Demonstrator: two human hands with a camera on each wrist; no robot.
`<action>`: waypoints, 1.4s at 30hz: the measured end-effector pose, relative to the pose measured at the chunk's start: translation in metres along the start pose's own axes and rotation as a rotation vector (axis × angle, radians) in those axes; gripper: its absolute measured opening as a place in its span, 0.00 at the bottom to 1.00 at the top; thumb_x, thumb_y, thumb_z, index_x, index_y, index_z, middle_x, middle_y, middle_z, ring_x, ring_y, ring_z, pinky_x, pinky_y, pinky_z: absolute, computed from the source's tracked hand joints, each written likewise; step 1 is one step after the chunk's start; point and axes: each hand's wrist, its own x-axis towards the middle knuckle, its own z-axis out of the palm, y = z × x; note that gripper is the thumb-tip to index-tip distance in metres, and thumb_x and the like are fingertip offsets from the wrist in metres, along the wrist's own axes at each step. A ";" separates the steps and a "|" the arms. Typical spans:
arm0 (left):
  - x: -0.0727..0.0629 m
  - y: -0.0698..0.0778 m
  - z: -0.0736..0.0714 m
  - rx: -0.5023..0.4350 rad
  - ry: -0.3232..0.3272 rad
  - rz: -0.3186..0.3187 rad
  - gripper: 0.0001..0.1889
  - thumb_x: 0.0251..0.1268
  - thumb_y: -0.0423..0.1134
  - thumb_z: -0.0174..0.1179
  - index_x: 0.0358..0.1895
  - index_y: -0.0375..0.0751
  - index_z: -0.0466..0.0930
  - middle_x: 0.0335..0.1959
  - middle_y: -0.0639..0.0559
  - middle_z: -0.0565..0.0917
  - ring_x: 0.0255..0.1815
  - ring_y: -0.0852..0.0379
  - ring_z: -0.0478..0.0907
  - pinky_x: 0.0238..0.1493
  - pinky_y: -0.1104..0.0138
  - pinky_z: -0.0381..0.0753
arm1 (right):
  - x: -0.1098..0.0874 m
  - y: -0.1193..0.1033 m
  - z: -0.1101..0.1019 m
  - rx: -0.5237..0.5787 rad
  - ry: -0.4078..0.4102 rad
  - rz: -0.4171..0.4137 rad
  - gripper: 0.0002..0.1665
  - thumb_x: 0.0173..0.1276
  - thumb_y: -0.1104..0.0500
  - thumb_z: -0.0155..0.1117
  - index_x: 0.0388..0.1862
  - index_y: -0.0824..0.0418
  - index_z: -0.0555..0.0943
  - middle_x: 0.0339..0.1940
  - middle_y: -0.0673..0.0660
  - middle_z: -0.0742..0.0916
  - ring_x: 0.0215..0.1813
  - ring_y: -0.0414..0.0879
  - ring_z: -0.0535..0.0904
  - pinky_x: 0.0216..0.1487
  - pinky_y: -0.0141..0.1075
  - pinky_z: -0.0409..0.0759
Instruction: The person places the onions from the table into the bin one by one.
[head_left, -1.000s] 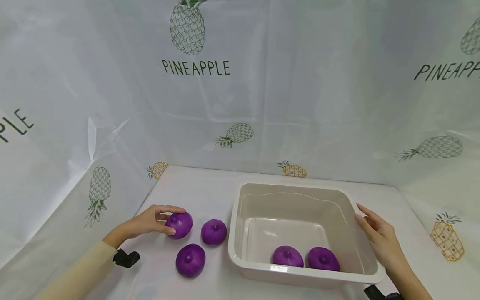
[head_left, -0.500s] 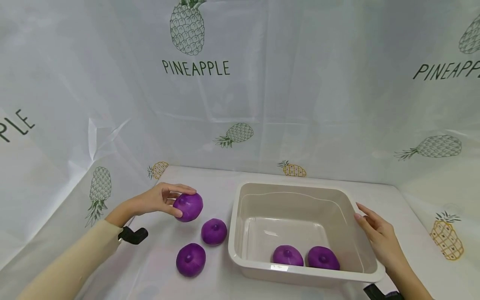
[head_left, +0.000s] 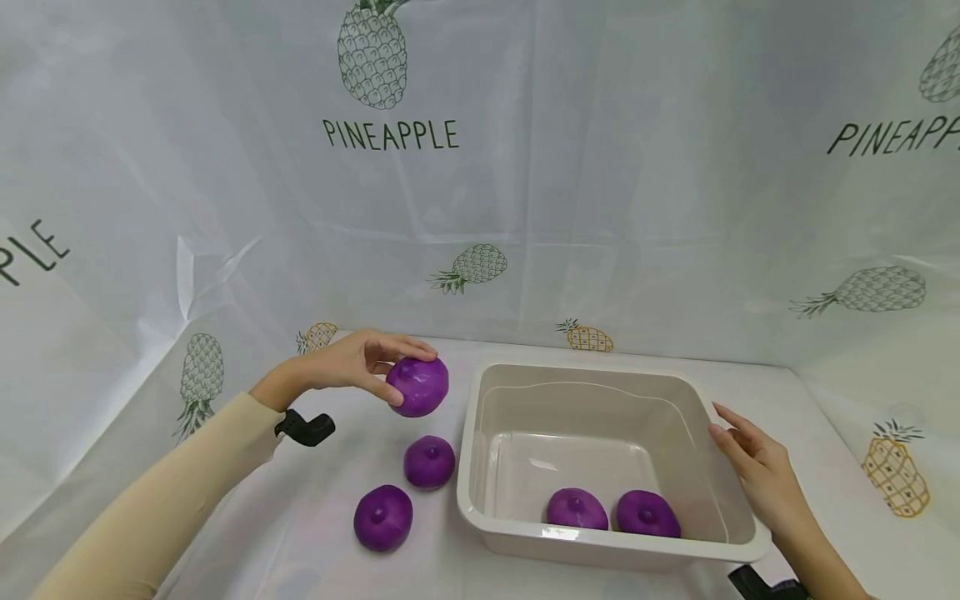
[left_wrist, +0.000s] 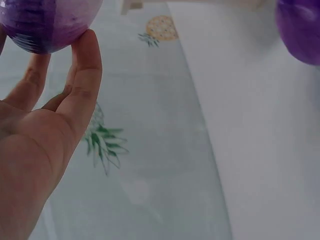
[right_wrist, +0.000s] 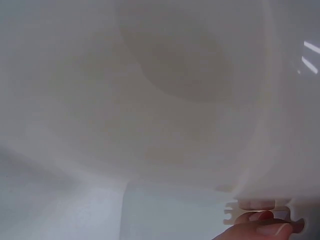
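In the head view, my left hand (head_left: pixel 367 358) holds a glossy purple onion (head_left: pixel 420 387) between thumb and fingers, raised above the white table. The left wrist view shows this onion (left_wrist: pixel 50 22) at the fingertips, streaked darker on one side. Two more purple onions lie on the table, one onion (head_left: pixel 429 462) near the bin's left side and the other onion (head_left: pixel 383 518) closer to me. My right hand (head_left: pixel 763 467) touches the right rim of a beige plastic bin (head_left: pixel 566 400). Inside, against the near wall, sit two onions, a left one (head_left: pixel 576 508) and a right one (head_left: pixel 647 512).
A white sheet (head_left: pixel 622 192) printed with pineapples hangs behind the table (head_left: pixel 517 354) and along both sides. The bin's raised wall and rim stand between the loose onions and those inside. Black wrist mounts (head_left: pixel 306 428) sit on both arms.
My left hand has lifted the onion off the table and carried it up and to the right, towards the bin. The right hand and the bin stay where they were.
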 end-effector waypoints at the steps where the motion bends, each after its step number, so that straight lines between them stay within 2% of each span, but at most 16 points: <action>1: 0.005 0.003 0.001 0.010 -0.012 0.004 0.32 0.56 0.30 0.73 0.66 0.38 0.76 0.71 0.43 0.70 0.73 0.49 0.63 0.68 0.57 0.70 | 0.000 0.000 0.000 -0.002 0.000 0.000 0.28 0.78 0.61 0.55 0.71 0.76 0.65 0.30 0.44 0.84 0.30 0.35 0.79 0.27 0.29 0.80; 4: 0.020 0.015 0.003 0.026 -0.054 0.026 0.31 0.56 0.30 0.74 0.66 0.39 0.77 0.71 0.44 0.70 0.75 0.50 0.59 0.69 0.56 0.69 | 0.000 0.001 0.000 -0.002 -0.001 0.001 0.28 0.78 0.61 0.55 0.71 0.76 0.65 0.30 0.44 0.84 0.30 0.35 0.78 0.27 0.29 0.80; 9: 0.046 0.031 0.010 0.035 -0.133 0.070 0.33 0.54 0.30 0.74 0.66 0.38 0.76 0.69 0.44 0.71 0.73 0.47 0.63 0.66 0.54 0.72 | 0.001 0.001 0.000 0.002 -0.002 0.002 0.28 0.78 0.61 0.55 0.71 0.76 0.65 0.29 0.45 0.84 0.29 0.36 0.79 0.27 0.29 0.81; 14: 0.074 0.043 0.021 0.052 -0.215 0.105 0.33 0.54 0.29 0.75 0.66 0.37 0.76 0.69 0.43 0.72 0.71 0.49 0.65 0.65 0.54 0.74 | 0.001 0.001 -0.001 -0.010 0.010 -0.014 0.28 0.78 0.61 0.55 0.69 0.77 0.66 0.29 0.44 0.83 0.29 0.35 0.78 0.26 0.28 0.80; 21: 0.108 0.057 0.039 0.132 -0.326 0.138 0.32 0.54 0.32 0.76 0.65 0.40 0.78 0.68 0.50 0.74 0.69 0.54 0.69 0.61 0.55 0.77 | 0.001 0.000 0.000 0.009 0.011 -0.009 0.28 0.78 0.61 0.56 0.69 0.77 0.66 0.28 0.44 0.83 0.29 0.35 0.78 0.26 0.28 0.80; 23: 0.116 0.058 0.045 0.138 -0.361 0.140 0.32 0.54 0.32 0.76 0.65 0.40 0.78 0.68 0.51 0.74 0.69 0.54 0.69 0.60 0.56 0.78 | 0.001 0.000 0.000 0.006 0.008 -0.009 0.28 0.78 0.61 0.56 0.69 0.76 0.66 0.28 0.44 0.83 0.28 0.35 0.77 0.26 0.29 0.80; 30: 0.142 0.054 0.063 0.127 -0.480 0.123 0.32 0.53 0.29 0.75 0.65 0.36 0.78 0.69 0.43 0.73 0.69 0.58 0.67 0.60 0.57 0.78 | 0.000 0.000 -0.001 0.007 0.005 -0.015 0.28 0.78 0.61 0.55 0.70 0.76 0.66 0.28 0.45 0.84 0.28 0.36 0.78 0.26 0.29 0.80; 35: 0.156 0.050 0.075 0.100 -0.581 0.099 0.33 0.51 0.26 0.76 0.64 0.33 0.77 0.68 0.47 0.74 0.68 0.59 0.69 0.61 0.57 0.77 | 0.001 0.000 0.000 0.002 0.006 -0.019 0.28 0.78 0.62 0.55 0.70 0.76 0.66 0.28 0.47 0.83 0.27 0.37 0.77 0.25 0.29 0.79; 39: 0.166 0.048 0.085 0.076 -0.662 0.088 0.33 0.49 0.23 0.75 0.63 0.29 0.77 0.68 0.45 0.74 0.68 0.60 0.68 0.61 0.57 0.77 | 0.001 -0.001 0.000 -0.007 0.006 -0.020 0.28 0.78 0.61 0.55 0.70 0.76 0.67 0.28 0.47 0.83 0.28 0.36 0.77 0.25 0.29 0.79; 42: 0.172 0.046 0.092 0.077 -0.708 0.055 0.32 0.49 0.22 0.74 0.63 0.29 0.77 0.68 0.44 0.74 0.68 0.63 0.67 0.61 0.58 0.77 | 0.001 -0.001 0.000 -0.009 0.009 -0.022 0.28 0.78 0.61 0.56 0.70 0.76 0.67 0.28 0.47 0.83 0.28 0.36 0.77 0.26 0.28 0.79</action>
